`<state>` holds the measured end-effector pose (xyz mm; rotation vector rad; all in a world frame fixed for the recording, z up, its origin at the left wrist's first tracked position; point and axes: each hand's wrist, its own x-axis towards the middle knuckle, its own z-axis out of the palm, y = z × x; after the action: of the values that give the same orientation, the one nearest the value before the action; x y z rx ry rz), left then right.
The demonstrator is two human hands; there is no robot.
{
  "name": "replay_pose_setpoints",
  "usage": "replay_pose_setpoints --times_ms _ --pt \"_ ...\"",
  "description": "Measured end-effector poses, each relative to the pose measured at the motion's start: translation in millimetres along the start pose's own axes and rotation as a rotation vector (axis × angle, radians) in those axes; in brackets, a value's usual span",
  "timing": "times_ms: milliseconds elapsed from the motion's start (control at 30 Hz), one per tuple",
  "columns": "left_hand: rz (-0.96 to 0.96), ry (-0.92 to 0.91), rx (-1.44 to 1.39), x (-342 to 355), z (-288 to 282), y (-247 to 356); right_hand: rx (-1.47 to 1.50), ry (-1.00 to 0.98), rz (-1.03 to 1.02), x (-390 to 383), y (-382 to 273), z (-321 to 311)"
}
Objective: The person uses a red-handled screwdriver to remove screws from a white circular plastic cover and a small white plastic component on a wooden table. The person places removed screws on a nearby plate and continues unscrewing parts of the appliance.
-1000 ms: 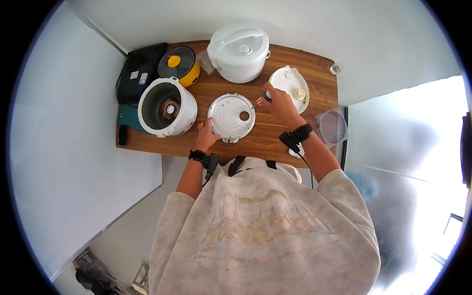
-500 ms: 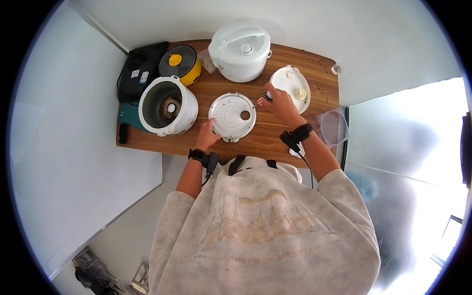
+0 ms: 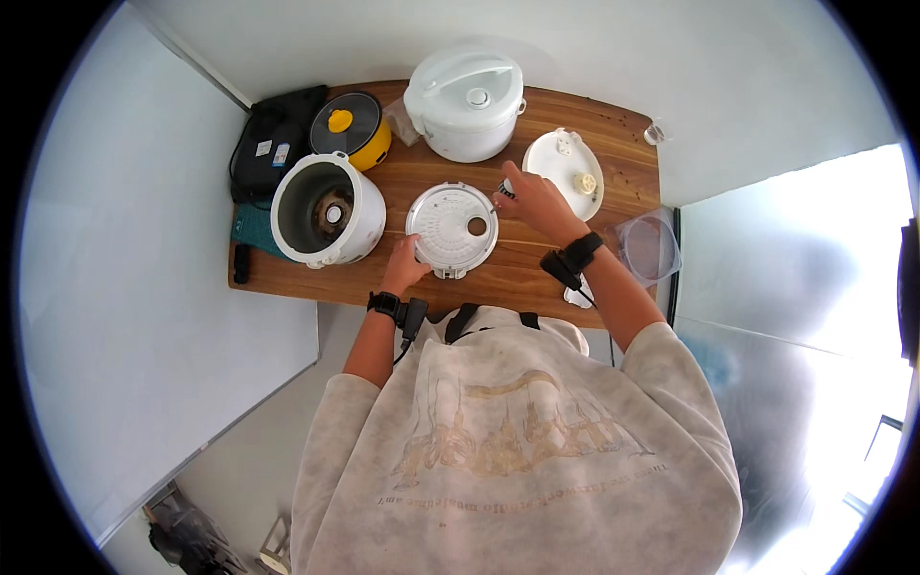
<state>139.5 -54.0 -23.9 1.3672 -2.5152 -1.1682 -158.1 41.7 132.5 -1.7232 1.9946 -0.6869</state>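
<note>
A round white rice-cooker inner lid (image 3: 446,225) with a dark round hole right of its middle lies flat on the wooden table in front of me. My left hand (image 3: 404,266) grips its lower left edge, fingers on the rim. My right hand (image 3: 537,203) is closed around the handle of a small screwdriver (image 3: 507,189), mostly hidden by the fingers. The tool's thin tip points down at the lid's upper right rim; whether it touches is too small to tell. Right of that hand lies a white oval lid shell (image 3: 567,153) with a cream round knob (image 3: 586,183) on it.
An open white rice-cooker body (image 3: 359,216) stands at left. Behind it are a yellow pot (image 3: 369,151) with a dark lid and a black bag (image 3: 273,144). A closed white cooker (image 3: 470,115) stands at the back. A clear plastic container (image 3: 650,247) sits at the right edge.
My right hand has shifted slightly left and turned, and the screwdriver stands nearer the inner lid's rim. The left hand keeps its place on the lid.
</note>
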Motion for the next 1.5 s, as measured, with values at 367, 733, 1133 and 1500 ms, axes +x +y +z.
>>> replay_pose_setpoints --times_ms 367,733,1133,1500 --pt "0.052 0.114 -0.042 -6 -1 8 -0.181 -0.114 -0.125 18 -22 -7" --pt "-0.031 0.134 0.049 -7 -6 17 -0.326 -0.105 -0.16 24 -28 -5" --pt "-0.096 0.123 0.07 -5 -4 24 -0.358 -0.207 -0.116 28 -29 -12" --pt "-0.147 0.125 0.067 -8 -4 23 -0.442 -0.244 -0.047 32 -37 -11"
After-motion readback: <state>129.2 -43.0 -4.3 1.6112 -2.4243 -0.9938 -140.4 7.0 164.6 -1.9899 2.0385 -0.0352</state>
